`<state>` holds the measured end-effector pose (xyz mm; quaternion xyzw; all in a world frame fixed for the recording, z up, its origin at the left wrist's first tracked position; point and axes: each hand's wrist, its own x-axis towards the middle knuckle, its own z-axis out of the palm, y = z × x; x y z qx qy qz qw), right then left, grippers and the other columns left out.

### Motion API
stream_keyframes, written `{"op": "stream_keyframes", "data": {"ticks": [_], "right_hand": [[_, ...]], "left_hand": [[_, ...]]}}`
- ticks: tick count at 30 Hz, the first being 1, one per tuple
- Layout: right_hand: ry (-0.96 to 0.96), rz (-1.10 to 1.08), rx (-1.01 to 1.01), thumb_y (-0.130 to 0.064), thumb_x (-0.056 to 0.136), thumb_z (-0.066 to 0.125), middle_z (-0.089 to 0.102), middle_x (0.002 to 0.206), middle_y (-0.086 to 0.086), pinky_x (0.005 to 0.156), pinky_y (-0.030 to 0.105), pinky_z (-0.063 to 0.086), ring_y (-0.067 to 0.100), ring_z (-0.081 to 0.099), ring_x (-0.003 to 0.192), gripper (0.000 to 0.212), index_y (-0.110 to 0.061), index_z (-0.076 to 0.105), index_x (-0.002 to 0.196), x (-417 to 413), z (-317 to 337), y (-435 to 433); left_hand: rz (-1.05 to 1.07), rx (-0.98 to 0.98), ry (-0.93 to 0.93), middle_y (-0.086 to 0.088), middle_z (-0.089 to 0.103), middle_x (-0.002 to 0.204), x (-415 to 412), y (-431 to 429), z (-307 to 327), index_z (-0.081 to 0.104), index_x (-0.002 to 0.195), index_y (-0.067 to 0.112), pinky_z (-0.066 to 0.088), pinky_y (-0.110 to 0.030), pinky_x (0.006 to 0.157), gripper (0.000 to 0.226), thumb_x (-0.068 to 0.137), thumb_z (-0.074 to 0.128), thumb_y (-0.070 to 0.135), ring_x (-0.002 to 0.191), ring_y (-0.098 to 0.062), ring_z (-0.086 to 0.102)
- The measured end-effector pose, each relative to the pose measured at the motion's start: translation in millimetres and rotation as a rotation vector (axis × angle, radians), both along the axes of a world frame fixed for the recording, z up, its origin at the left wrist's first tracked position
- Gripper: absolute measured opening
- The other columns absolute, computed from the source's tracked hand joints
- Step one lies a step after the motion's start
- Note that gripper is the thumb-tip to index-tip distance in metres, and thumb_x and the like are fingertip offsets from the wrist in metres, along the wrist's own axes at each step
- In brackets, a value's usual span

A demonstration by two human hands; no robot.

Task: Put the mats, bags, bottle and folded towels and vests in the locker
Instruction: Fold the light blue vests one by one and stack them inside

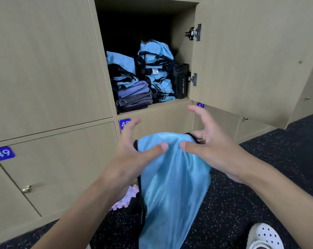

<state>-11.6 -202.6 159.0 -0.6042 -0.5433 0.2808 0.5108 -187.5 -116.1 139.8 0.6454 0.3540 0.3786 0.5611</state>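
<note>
- A white perforated shoe (263, 236) rests on the speckled floor (241, 194), low and to the right of the right grip (211, 142).
- A light blue mesh vest (170, 186) hangs from both grips. The right grip pinches its black-trimmed top edge, thumb on top. The left grip (134, 151) clamps it under the thumb, the other fingers spread.
- A pale purple mat (123, 200) lies on the floor below the left grip.
- Above and beyond the grips, the open locker (152, 107) holds folded towels (134, 97), stacked blue vests (157, 69) and a black bottle (180, 81) against its right wall.
</note>
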Motion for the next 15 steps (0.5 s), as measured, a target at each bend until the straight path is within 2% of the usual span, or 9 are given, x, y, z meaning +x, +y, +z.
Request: {"op": "stream_keyframes", "data": {"ticks": [3,5,7,9,12,15], "right_hand": [[0.029,-0.046,0.08,-0.009,0.088,0.07,0.076,0.093,0.002,0.091,0.04,0.054,0.018,0.07,0.08,0.079,-0.053,0.029,0.139,0.0,-0.7,2.9],[0.064,-0.104,0.12,-0.013,0.086,0.072,0.076,0.094,0.005,0.096,0.046,0.052,0.025,0.07,0.085,0.079,-0.051,0.029,0.139,2.6,-1.3,4.4],[0.104,-0.097,0.071,-0.017,0.082,0.077,0.076,0.095,0.009,0.094,0.047,0.053,0.029,0.071,0.089,0.086,-0.054,0.025,0.14,6.7,-0.8,3.6],[0.125,-0.026,-0.04,-0.014,0.078,0.08,0.076,0.094,0.006,0.086,0.038,0.056,0.022,0.074,0.086,0.095,-0.055,0.023,0.142,7.0,-0.5,1.8],[0.166,-0.051,-0.065,-0.001,0.081,0.075,0.074,0.095,0.01,0.081,0.036,0.058,0.023,0.074,0.085,0.092,-0.049,0.029,0.143,5.0,-2.4,2.6],[0.232,-0.084,-0.006,0.001,0.083,0.072,0.071,0.103,0.017,0.09,0.047,0.056,0.03,0.072,0.092,0.086,-0.051,0.033,0.139,3.5,-2.2,4.6]], "left_hand": [[-0.061,0.03,-0.009,-0.022,0.07,0.099,3.4,-2.9,-5.5,0.056,0.115,0.054,0.055,-0.063,0.087,0.071,0.069,0.088,0.011,0.09,-0.037,0.071],[0.026,0.037,-0.091,-0.02,0.067,0.089,4.3,0.5,-1.9,0.062,0.108,0.043,0.053,-0.065,0.085,0.059,0.073,0.083,0.001,0.08,-0.033,0.068],[0.072,0.021,-0.184,-0.015,0.069,0.103,4.1,5.3,2.3,0.064,0.106,0.042,0.054,-0.063,0.088,0.056,0.066,0.09,0.013,0.093,-0.032,0.069],[0.117,0.04,-0.214,-0.02,0.064,0.118,3.2,8.4,6.7,0.065,0.104,0.044,0.053,-0.063,0.091,0.059,0.057,0.094,0.024,0.104,-0.039,0.066],[0.13,0.033,-0.31,-0.018,0.064,0.109,1.5,12.1,7.4,0.059,0.112,0.039,0.054,-0.062,0.089,0.06,0.069,0.089,0.01,0.092,-0.033,0.067],[-0.013,0.008,-0.149,-0.012,0.059,0.134,0.7,8.7,-0.9,0.049,0.12,0.061,0.054,-0.052,0.095,0.089,0.05,0.095,0.03,0.109,-0.027,0.068]]}}
